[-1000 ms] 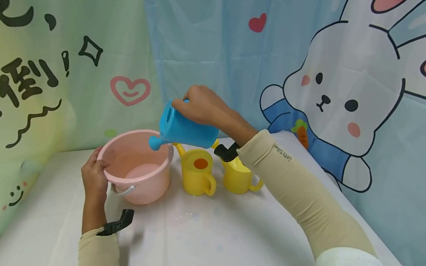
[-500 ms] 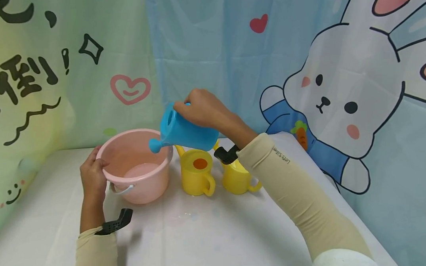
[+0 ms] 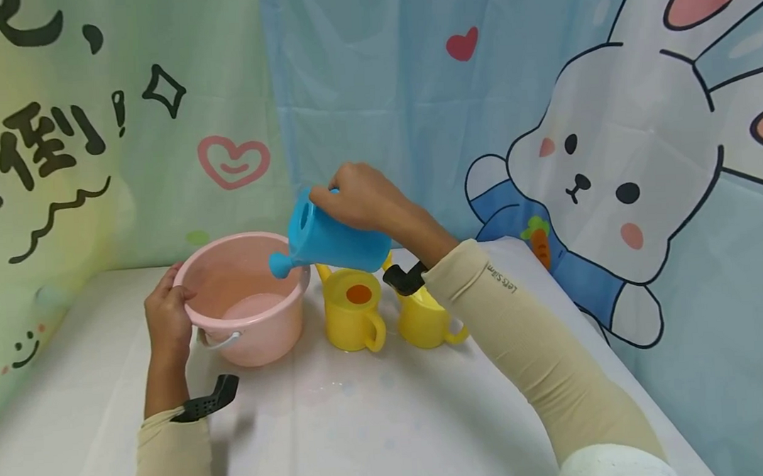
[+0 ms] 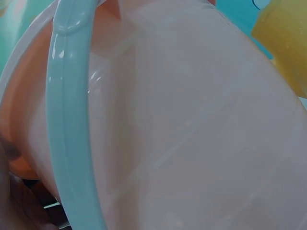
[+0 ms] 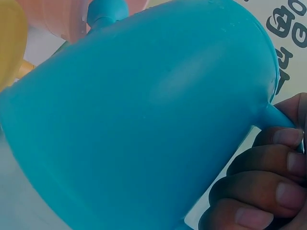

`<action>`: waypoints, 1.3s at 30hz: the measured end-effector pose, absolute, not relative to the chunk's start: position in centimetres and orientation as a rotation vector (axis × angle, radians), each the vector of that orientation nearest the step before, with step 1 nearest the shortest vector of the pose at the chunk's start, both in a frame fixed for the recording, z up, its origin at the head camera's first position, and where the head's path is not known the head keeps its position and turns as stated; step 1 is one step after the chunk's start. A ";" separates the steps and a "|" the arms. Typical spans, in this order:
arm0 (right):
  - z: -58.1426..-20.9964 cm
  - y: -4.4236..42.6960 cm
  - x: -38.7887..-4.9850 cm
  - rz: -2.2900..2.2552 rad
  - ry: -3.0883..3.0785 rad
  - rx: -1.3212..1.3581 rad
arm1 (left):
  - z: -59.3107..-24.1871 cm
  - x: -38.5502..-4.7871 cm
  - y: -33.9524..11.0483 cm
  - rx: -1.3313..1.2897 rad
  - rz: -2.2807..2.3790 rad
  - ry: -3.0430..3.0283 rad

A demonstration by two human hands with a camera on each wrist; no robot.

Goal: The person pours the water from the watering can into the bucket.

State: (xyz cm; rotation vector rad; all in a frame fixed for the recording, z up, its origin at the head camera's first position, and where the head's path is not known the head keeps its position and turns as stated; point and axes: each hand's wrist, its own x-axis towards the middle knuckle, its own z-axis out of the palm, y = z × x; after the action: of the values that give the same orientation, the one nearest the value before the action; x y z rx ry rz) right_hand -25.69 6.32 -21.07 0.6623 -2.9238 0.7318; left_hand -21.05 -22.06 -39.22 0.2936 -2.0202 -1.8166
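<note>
In the head view my right hand (image 3: 367, 202) grips the handle of a blue watering can (image 3: 340, 240), tipped so its spout points left and down over a pink bucket (image 3: 277, 335). Curled fingers (image 5: 261, 191) wrap the can's handle in the right wrist view. My left hand (image 3: 169, 311) holds the bucket's left rim, thumb over the edge. The bucket stands on the table, its pale handle (image 4: 72, 115) hanging down the near side. No stream of water can be made out at the spout.
Two yellow watering cans stand right of the bucket: one (image 3: 353, 317) beside it, the other (image 3: 423, 321) partly behind the right wrist. Small wet drops lie on the white tablecloth (image 3: 338, 424). A printed curtain (image 3: 362, 90) hangs behind the table.
The blue watering can and right hand have sunk slightly. The left hand and bucket have stayed in place.
</note>
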 end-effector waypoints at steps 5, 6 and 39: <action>-21.3 6.1 -25.7 0.726 -2.955 0.664 | -39.5 -21.0 -22.2 0.297 -1.819 -2.022; -21.3 6.0 -25.7 0.723 -2.956 0.666 | -39.5 -21.0 -22.2 0.298 -1.822 -2.016; -20.9 5.7 -25.4 0.671 -2.951 0.704 | -39.2 -21.2 -22.1 0.300 -1.839 -1.998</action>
State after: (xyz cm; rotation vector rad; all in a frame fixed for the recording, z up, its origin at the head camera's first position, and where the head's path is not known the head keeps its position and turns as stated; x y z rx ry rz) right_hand -25.40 5.71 -20.93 0.7040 -2.9507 0.6707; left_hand -21.19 -22.07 -39.21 0.2999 -1.9981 -1.8393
